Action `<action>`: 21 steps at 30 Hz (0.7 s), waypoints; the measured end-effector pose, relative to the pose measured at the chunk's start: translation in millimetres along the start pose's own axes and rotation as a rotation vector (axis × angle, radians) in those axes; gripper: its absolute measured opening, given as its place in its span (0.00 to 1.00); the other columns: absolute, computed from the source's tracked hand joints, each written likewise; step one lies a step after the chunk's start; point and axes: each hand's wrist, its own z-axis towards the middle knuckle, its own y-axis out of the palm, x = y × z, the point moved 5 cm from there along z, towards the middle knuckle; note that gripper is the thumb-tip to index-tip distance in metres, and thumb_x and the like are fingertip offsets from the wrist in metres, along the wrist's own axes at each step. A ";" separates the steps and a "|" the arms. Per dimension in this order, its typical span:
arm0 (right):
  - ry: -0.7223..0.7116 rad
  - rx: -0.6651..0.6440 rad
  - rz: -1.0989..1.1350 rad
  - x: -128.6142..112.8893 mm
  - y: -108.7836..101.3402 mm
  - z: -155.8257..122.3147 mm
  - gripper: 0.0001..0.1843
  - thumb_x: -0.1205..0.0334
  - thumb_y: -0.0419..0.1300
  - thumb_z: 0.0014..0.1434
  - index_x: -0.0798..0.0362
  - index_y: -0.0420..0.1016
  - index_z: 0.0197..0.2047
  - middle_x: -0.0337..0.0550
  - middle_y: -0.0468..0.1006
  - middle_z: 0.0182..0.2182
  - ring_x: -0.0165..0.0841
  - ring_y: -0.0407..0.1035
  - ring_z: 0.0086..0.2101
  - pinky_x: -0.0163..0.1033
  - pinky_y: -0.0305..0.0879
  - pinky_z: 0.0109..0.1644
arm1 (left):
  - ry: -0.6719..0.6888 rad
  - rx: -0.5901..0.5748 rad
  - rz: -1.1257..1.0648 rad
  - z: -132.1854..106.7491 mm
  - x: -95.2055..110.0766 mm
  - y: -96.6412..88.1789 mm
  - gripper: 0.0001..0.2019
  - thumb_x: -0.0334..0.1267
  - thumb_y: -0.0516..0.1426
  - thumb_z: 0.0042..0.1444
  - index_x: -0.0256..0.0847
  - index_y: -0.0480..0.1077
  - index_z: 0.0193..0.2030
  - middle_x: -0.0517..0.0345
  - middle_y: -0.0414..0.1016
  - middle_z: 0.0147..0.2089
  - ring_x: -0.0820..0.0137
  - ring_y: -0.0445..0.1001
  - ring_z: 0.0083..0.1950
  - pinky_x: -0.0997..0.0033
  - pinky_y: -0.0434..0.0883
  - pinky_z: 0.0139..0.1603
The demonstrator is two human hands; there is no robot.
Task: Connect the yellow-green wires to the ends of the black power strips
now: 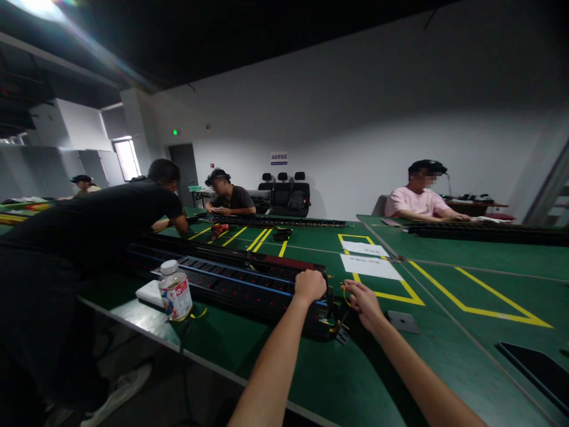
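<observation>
A long black assembly [267,299] with blue strips and rows of small red dots lies across the green table. My left hand [310,287] is closed over its near right end, the fingertips hidden behind the edge. Just right of that end, my right hand [365,303] pinches a thin yellow wire [346,298] near a small dark tip. Below the hands, a small slotted metal bracket [342,336] shows at the assembly's end. A flat grey plate [402,322] lies on the table beside my right wrist.
A clear jar [175,295] and a white box [150,292] stand at the table's front edge. White paper sheets [371,267], a red power drill [219,230] and a dark flat device [536,369] lie around. A co-worker [89,225] leans over at the left; others sit beyond.
</observation>
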 end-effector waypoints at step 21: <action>-0.004 0.013 -0.002 -0.9 0.9 2.9 0.17 0.61 0.70 0.41 0.55 0.77 0.38 0.42 0.81 0.29 0.19 0.51 0.15 0.27 0.43 0.15 | 0.004 -0.003 0.006 1.1 1.7 -3.7 0.22 0.38 0.45 0.67 0.40 0.80 0.50 0.42 0.82 0.48 0.56 0.80 0.51 0.57 0.75 0.54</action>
